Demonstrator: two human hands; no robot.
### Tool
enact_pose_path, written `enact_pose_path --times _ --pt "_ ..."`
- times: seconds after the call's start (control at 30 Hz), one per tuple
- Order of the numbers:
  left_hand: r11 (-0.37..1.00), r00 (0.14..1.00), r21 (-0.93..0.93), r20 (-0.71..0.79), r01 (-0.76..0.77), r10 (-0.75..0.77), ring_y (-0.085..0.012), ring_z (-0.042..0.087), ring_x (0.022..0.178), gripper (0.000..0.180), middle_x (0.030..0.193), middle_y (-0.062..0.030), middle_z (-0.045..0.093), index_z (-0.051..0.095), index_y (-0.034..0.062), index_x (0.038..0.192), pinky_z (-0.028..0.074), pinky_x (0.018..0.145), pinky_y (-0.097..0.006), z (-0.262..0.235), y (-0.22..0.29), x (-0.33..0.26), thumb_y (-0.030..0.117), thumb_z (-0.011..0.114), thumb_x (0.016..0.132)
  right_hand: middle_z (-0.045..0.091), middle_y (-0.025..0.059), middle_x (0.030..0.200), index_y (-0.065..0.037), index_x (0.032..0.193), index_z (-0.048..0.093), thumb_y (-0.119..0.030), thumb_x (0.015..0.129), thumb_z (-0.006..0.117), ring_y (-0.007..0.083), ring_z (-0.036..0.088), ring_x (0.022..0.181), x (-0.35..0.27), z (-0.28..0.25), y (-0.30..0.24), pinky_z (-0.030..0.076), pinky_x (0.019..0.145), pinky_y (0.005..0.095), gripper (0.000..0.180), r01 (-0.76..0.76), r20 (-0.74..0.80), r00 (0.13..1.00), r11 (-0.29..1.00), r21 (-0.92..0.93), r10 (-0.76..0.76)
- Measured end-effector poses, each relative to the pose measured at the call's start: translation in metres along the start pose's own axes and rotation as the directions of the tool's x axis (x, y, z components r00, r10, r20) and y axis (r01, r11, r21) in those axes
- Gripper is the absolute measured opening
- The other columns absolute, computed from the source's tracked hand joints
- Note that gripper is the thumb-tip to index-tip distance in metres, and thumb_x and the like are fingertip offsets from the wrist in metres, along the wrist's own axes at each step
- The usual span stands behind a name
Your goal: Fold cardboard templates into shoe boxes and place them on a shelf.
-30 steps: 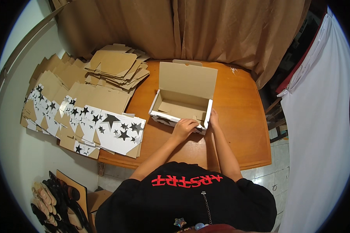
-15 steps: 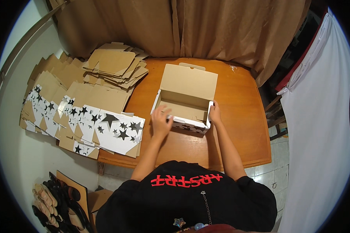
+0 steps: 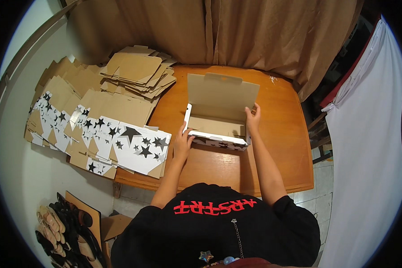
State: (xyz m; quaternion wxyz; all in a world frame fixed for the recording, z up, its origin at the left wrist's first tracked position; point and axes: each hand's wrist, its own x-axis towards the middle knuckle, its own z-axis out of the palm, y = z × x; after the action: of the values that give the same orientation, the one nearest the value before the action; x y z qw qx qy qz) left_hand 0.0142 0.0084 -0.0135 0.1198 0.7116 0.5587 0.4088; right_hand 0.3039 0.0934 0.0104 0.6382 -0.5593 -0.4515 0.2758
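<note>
While open, box point(image 3: 216, 123) | left hand point(image 3: 182, 144), right hand point(image 3: 253, 117) flank sides

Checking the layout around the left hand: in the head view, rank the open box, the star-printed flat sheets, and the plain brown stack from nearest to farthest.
1. Open box: touching the left hand, at its right.
2. Star-printed flat sheets: just to its left.
3. Plain brown stack: far back-left.

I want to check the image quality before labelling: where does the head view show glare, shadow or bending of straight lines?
Head view: a soft glare patch lies on the wooden table just before the open cardboard box; the table's edges bow outward toward the black fisheye rim; the corners are dark. The left hand, the right hand and the box look sharp, without motion blur.
</note>
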Motion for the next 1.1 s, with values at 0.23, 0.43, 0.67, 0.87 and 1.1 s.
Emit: enact_pose_path --times 0.23,0.43,0.67,0.87,1.1 --pt "0.999 0.999 -0.052 -0.045 0.004 -0.006 -0.0348 0.041 0.117 0.04 0.135 -0.0142 0.036 0.047 0.0019 0.116 0.036 0.095 -0.04 0.006 0.015 -0.003 0.014 0.061 0.081 0.054 0.0129 0.108 -0.005 0.098 0.051 -0.031 0.082 0.062 0.0226 0.049 0.103 -0.017 -0.019 -0.004 0.037 0.09 0.0349 0.032 0.33 -0.003 0.938 0.89 0.315 -0.347" --pt "0.988 0.985 0.142 -0.166 0.064 -0.04 -0.0406 0.022 0.125 0.048 0.134 -0.0227 0.027 0.042 0.0004 0.118 0.02 0.1 -0.052 0.027 0.027 -0.029 0.022 0.062 0.081 0.053 0.0157 0.116 -0.003 0.083 0.06 -0.018 0.073 0.068 0.0292 0.046 0.113 -0.061 -0.024 -0.02 0.032 0.097 0.039 0.019 0.253 0.06 0.965 0.967 0.028 -0.254" --pt "0.973 0.999 0.226 -0.013 -0.041 0.045 -0.0425 0.013 0.127 0.044 0.133 -0.0268 0.022 0.049 0.0034 0.113 0.011 0.1 -0.058 0.042 0.039 -0.037 0.031 0.06 0.081 0.049 0.0155 0.121 -0.005 0.09 0.065 -0.007 0.071 0.066 0.0297 0.047 0.112 -0.09 -0.032 -0.016 0.039 0.093 0.0393 0.019 0.181 0.131 0.978 0.975 -0.127 -0.164" --pt "0.983 1.0 0.184 0.022 -0.018 0.014 -0.0469 0.006 0.127 0.038 0.134 -0.0283 0.016 0.054 0.0108 0.109 0.01 0.098 -0.063 0.046 0.055 -0.035 0.031 0.063 0.079 0.046 0.0166 0.122 -0.009 0.1 0.063 -0.026 0.07 0.07 0.039 0.037 0.116 -0.098 -0.019 -0.054 0.031 0.097 0.048 0.035 0.353 0.24 0.934 0.797 -0.49 -0.265" --pt "0.996 0.999 0.08 -0.019 -0.027 0.029 -0.0463 0.004 0.131 0.038 0.139 -0.0257 0.012 0.053 0.021 0.114 0.008 0.102 -0.059 0.047 0.046 -0.043 0.022 0.063 0.077 0.051 0.0142 0.116 -0.011 0.098 0.067 -0.029 0.064 0.075 0.0319 0.042 0.112 -0.098 -0.011 -0.056 0.024 0.102 0.0499 0.04 0.419 0.281 0.908 0.699 -0.579 -0.312"
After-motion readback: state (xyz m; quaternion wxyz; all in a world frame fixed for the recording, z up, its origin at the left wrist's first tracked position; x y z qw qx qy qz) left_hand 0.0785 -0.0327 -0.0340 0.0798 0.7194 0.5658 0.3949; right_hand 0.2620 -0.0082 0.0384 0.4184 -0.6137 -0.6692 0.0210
